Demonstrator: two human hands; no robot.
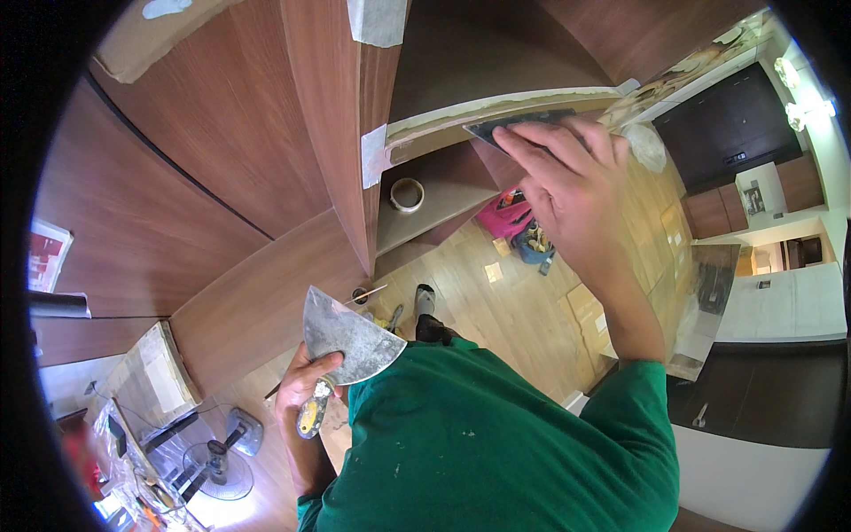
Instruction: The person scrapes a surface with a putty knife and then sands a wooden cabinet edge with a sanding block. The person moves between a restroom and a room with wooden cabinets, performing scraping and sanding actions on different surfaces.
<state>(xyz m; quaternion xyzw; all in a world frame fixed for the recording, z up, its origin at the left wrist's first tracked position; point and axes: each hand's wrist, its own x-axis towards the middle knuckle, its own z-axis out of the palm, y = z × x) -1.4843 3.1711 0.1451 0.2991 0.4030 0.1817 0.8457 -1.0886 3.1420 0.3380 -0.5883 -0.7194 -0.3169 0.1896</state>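
— Left hand [306, 383], low and left of centre in the frame, is wrapped around the yellow-and-black handle of a wide steel putty knife with a smeared, fan-shaped blade [347, 337]; the blade points up and to the right, just above the green shirt [496, 443].

— And the other one?

— Right hand [567, 182] is raised to the upper middle of the frame, fingers spread flat and pressing on a thin dark flat scraper blade [514, 124]. That blade lies against the pale, filler-coated front edge of a brown wooden shelf [496, 105], which runs across the upper centre.

— What sits around that edge?

— Strips of light masking tape [373, 155] are stuck where the shelf meets the upright brown wood panel [346, 133]. On the shelf below, left of the right wrist, rests a roll of tape [407, 194].

— Farther down?

— Light wooden floorboards [496, 310] show in the middle of the frame — with one foot in a grey shoe [425, 301] near the centre. Beyond it, a pink bag [505, 217] and a blue bag [534, 248] sit on the floor, partly hidden by the right hand. At the lower left stands an electric fan [217, 465].
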